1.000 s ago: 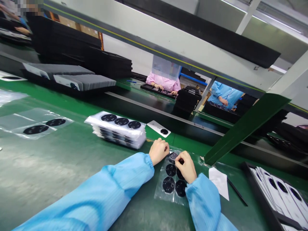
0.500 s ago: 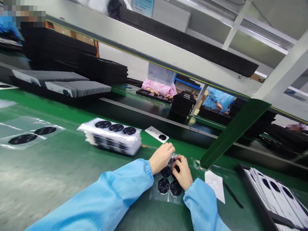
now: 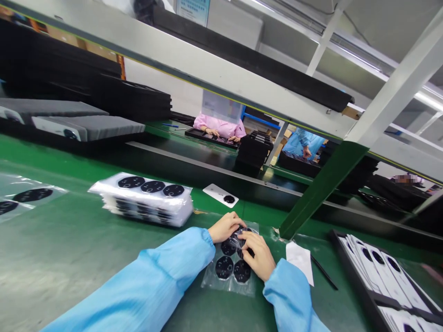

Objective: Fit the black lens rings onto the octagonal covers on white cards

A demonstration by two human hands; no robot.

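Observation:
A clear plastic sheet (image 3: 224, 283) carrying several round black lens pieces lies on the green bench in front of me. My left hand (image 3: 224, 227) rests on its far end, fingers curled over one black piece. My right hand (image 3: 255, 254) lies across the sheet's right side, fingertips pinching at a black piece (image 3: 239, 240) near the top. Both sleeves are light blue. What the fingertips grip is partly hidden.
A stack of similar sheets (image 3: 143, 199) sits to the left, a white phone back cover (image 3: 220, 195) beyond my hands. A black tray of white covers (image 3: 377, 272) stands right, with a white paper slip (image 3: 300, 261) and a black stick (image 3: 323, 272). People work across the line.
The view has swung so everything sits further left. My hands have closed in together over the top of the sheet, the right one sliding further onto it.

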